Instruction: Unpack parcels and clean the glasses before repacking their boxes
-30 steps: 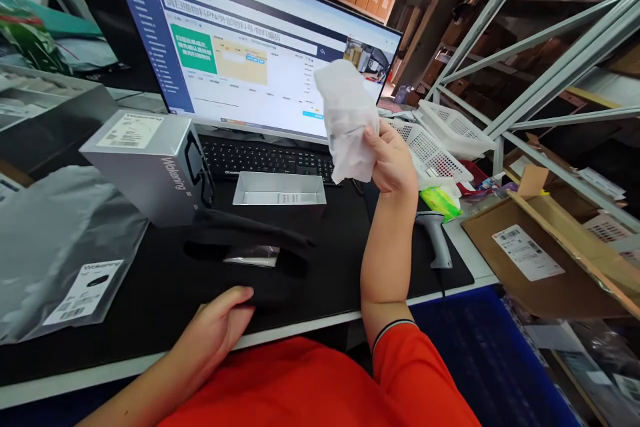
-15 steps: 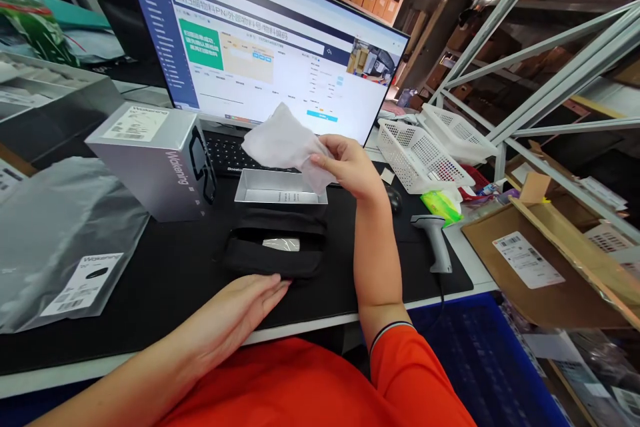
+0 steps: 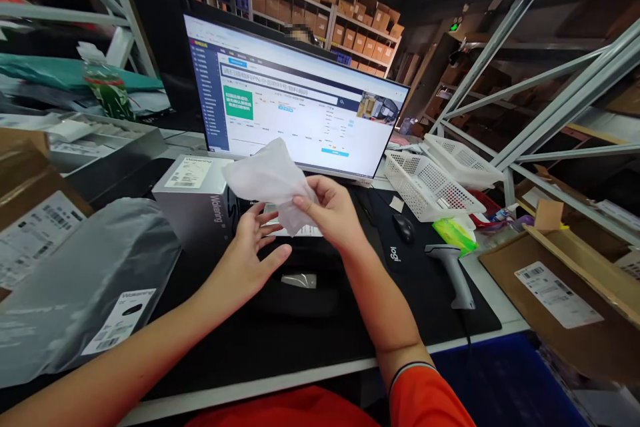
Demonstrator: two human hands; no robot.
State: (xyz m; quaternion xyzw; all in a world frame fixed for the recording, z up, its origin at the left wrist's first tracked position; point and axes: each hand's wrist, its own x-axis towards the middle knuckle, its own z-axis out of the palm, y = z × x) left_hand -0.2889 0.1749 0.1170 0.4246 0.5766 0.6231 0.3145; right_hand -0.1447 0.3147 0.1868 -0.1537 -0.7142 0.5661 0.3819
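Note:
My right hand (image 3: 333, 210) pinches a thin, translucent white pouch (image 3: 267, 173) by its lower right end, holding it up in front of the monitor. Just left of the pouch my left hand (image 3: 255, 247) is raised, fingers spread, holding nothing. Below both hands lies an open black fabric case (image 3: 300, 300) with a small shiny packet (image 3: 299, 280) inside. The silver-grey Wakening box (image 3: 193, 207) stands to the left, its right side partly covered by the pouch and hand. Behind my hands a shallow grey box tray (image 3: 310, 230) is mostly hidden.
The monitor (image 3: 295, 107) stands at the back. A mouse (image 3: 403, 229), a barcode scanner (image 3: 453, 273) and white perforated baskets (image 3: 430, 190) are on the right. A grey plastic bag (image 3: 100, 280) lies left. A cardboard box (image 3: 555, 287) sits beyond the table's right edge.
My left hand has lifted off the black case and risen beside the pouch, fingers spreading. My right hand still holds the pouch. The head view has tilted up and turned left.

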